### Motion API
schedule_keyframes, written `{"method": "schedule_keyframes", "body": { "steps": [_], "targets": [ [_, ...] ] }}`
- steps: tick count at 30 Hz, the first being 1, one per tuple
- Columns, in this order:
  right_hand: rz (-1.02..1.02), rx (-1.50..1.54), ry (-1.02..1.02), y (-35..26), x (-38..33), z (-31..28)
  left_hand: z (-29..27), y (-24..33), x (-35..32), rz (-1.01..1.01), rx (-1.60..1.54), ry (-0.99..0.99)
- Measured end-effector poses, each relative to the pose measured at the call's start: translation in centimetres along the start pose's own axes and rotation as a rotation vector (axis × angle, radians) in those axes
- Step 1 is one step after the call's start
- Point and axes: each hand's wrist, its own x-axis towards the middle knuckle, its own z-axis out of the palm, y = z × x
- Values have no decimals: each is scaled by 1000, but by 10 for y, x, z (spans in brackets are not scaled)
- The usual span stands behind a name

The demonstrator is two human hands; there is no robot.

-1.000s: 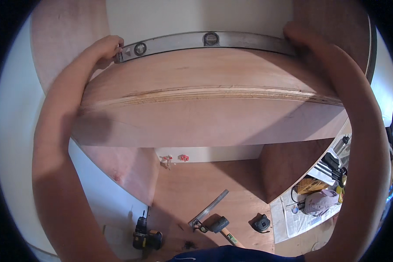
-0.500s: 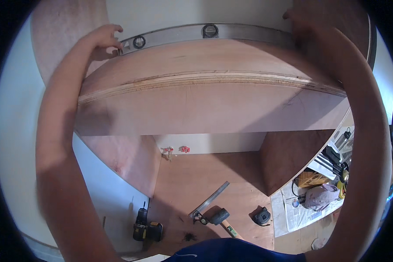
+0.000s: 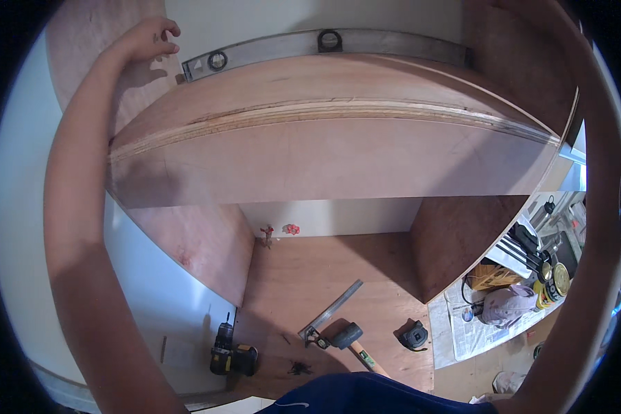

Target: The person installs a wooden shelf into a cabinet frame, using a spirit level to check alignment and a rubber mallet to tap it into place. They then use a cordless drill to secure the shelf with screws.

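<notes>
Spirit level [image 3: 276, 48] is carried by the shelf [image 3: 303, 81] along its rear edge, apparently needing no grip; left hand [image 3: 148, 41] is held open, right hand unseen.

Lifted left hand [image 3: 145, 41] clear of spirit level [image 3: 276, 50] at its left end; swung right forearm [image 3: 604, 138] farther past its right, apparently letting go.

My feed: head-worn fisheye, left of a side-by-side pair, upright, unmirrored. I look down and forward from above the wearer's blue clothing [image 3: 366, 396], close in at the lower edge. Left forearm [image 3: 76, 200] and right forearm [image 3: 604, 207] flank the view. Wooden shelf [image 3: 324, 159] crosses mid-frame; silver level [image 3: 276, 47] lies beyond, near the top. Lower board [image 3: 372, 265] seen from above. Straight edges bow toward the rim.
</notes>
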Motion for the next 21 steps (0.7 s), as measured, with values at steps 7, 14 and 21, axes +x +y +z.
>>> {"method": "schedule_keyframes", "body": {
  "steps": [7, 14, 21],
  "targets": [
    [96, -100, 107, -35, -41, -27, 3, 1, -5, -42, -65, -5],
    [99, -76, 68, -29, -44, -26, 12, -1, -5, -55, -48, -3],
    [92, 13, 32, -6, -37, -23, 11, 10, -10, -77, -46, -20]
  ]
}}
